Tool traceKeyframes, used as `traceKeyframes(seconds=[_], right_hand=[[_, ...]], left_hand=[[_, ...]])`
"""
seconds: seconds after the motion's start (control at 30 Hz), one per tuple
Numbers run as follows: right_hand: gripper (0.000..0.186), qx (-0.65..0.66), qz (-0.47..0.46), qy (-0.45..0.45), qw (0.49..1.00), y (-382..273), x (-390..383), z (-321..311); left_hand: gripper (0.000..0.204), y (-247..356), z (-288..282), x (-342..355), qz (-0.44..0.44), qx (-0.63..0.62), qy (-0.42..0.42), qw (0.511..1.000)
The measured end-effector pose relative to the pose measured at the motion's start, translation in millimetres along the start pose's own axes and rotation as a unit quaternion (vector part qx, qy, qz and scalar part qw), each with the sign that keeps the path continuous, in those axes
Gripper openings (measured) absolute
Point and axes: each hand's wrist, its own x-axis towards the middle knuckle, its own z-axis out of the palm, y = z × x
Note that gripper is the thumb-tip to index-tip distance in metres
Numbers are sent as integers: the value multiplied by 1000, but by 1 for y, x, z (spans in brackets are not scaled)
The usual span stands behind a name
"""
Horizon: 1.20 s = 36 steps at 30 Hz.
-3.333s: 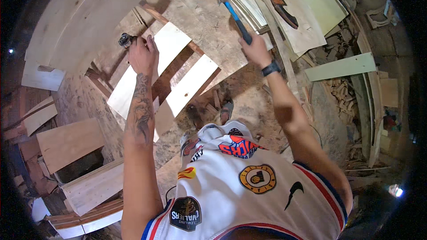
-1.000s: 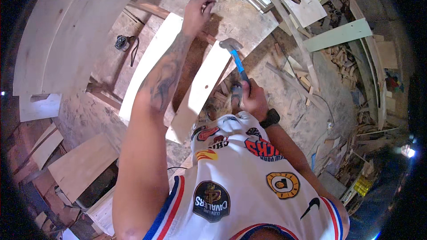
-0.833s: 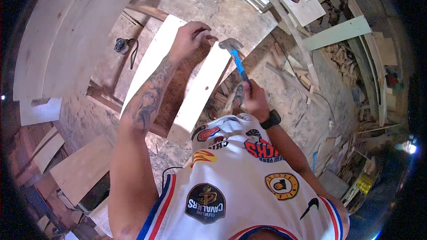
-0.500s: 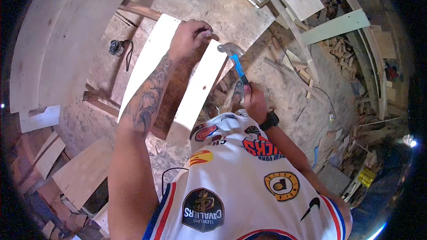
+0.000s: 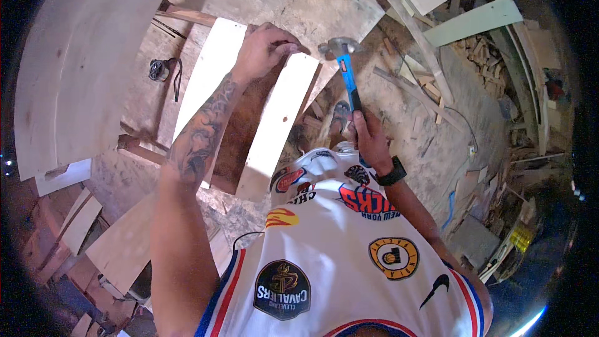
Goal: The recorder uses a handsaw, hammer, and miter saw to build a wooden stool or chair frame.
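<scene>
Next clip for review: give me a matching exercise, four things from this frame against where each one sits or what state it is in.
Things:
1. hammer
2. left hand
3. small dark power tool
4. pale green board

Places or states:
A. lying on the floor with its cord, left of the planks
B. pressed on the far end of the pale plank
C. gripped by its blue handle in the right hand
D. lying among wood scraps at the upper right

Pairs: 1-C, 2-B, 3-A, 4-D
</scene>
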Motion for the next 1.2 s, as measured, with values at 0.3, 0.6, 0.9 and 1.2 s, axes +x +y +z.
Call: traceKeyframes(seconds=[0.3, 0.6, 0.9, 1.2], right_hand=[[28, -44, -21, 10, 999, -17, -18, -6], [33, -142, -18, 26, 989, 5, -32, -15], [31, -193, -68, 1, 979, -21, -20, 4], [32, -249, -95, -17, 964, -17, -8, 6]], left_hand=[[16, -3, 2, 3, 32, 56, -24, 998], [17, -8, 6, 1, 49, 130, -50, 989], [12, -3, 5, -1, 55, 101, -50, 992], [14, -1, 1, -1, 70, 120, -37, 990]])
